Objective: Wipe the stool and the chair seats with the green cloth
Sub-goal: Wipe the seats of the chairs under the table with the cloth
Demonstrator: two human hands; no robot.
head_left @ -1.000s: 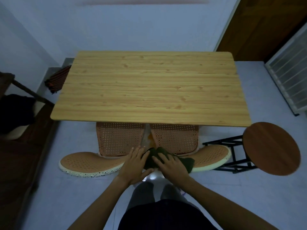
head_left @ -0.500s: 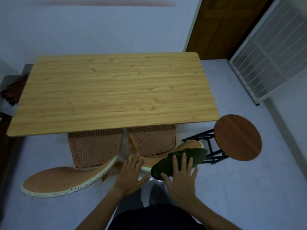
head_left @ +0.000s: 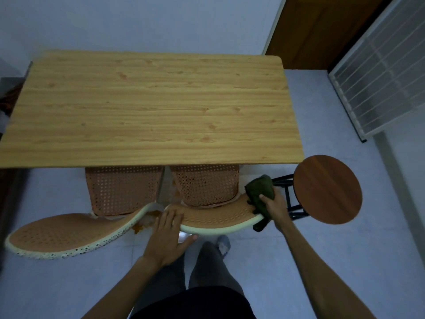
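Observation:
Two orange mesh chairs are tucked under the wooden table. The right chair seat [head_left: 207, 185] and the left chair seat [head_left: 122, 192] peek out below the table edge. My right hand [head_left: 274, 204] holds the bunched green cloth [head_left: 261, 192] against the right end of the right chair's curved backrest [head_left: 220, 217]. My left hand [head_left: 169, 236] lies flat, fingers spread, on the left end of that backrest. The round brown stool [head_left: 327, 188] on its black frame stands just right of the cloth.
The wooden table [head_left: 149, 109] covers most of both seats. The left chair's backrest [head_left: 69, 236] curves out at lower left. A brown door [head_left: 322, 31] and a white barred grille [head_left: 379, 72] are at the right. My legs and a foot [head_left: 223, 244] stand on pale floor tiles.
My right hand has carried the green cloth rightward along the right chair's backrest to its far end near the stool. My left hand stays on the backrest. The view has shifted.

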